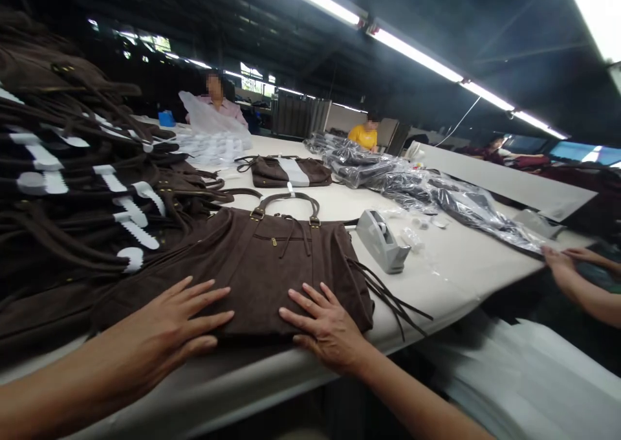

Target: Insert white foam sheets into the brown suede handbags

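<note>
Rests left hand (169,327) and right hand (332,330) on the near part of the brown bag (262,265) – wide in both grips, with fingers spread and nothing clasped, probably to flatten and steady the soft body. Places the bag at the near edge of the tabletop (456,265), between the bag pile (92,226) at left and the tape dispenser (383,239) at right. Has the handles (295,197) toward the far side, apparently leaving the front uncovered. Puts the dispenser just beside the bag – likely for easy reach. Shows another bag (266,173) beyond, and wrapped goods (412,187) at far right, perhaps grouped apart from the unwrapped pile.
</note>
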Tool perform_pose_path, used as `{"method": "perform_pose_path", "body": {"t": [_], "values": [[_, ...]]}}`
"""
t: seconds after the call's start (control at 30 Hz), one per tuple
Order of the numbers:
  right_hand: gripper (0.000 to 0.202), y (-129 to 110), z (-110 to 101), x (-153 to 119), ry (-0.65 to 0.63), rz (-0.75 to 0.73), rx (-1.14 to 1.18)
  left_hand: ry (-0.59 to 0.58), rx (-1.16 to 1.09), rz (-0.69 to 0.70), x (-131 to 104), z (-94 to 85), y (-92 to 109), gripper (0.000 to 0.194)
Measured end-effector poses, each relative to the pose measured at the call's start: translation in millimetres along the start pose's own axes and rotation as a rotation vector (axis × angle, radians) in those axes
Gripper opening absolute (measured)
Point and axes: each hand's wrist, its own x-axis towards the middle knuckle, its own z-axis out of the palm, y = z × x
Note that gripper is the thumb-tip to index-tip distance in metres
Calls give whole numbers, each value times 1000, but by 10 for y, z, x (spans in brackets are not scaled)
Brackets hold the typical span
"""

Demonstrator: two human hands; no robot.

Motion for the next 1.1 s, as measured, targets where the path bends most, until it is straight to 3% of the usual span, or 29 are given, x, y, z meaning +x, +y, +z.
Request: {"method": "perform_pose_path", "body": {"t": [0.1,0.17,0.23,0.33,0.4,0.57,0.67,0.77,0.87,0.93,1.0,1.07,1.1], "values": [[49,-32,9,-7,14,38,-1,35,-113,4,665,-18,109,41],[48,-62,-21,-10,24,57,2,59,-134,20,1049,153,231,46],[46,-92,-75,-7,25,66,-2,81,-118,63,1259,448,350,50],[45,-121,-148,-17,32,95,-14,113,-101,119,1265,901,427,61],[49,-133,-139,-64,74,168,-21,128,-100,99,1184,1066,410,69],[76,-211,145,-351,303,464,-80,108,-98,8,1093,1030,398,72],[66,-276,239,-521,420,500,-58,83,-93,-20,1087,1013,408,72],[40,-260,34,-562,561,506,94,46,-90,-25,1067,1059,381,73],[43,-93,-395,-388,646,685,147,31,-80,-34,1055,1088,352,71],[54,96,-665,-147,547,878,82,34,-61,-27,1057,1088,347,69],[64,309,-830,145,290,1014,73,44,-36,-17,1063,1087,348,68],[53,503,-873,405,82,1078,214,54,-17,-12,1071,1094,347,67],[42,583,-856,495,49,1096,312,57,-11,-12,1075,1101,346,66]]}}
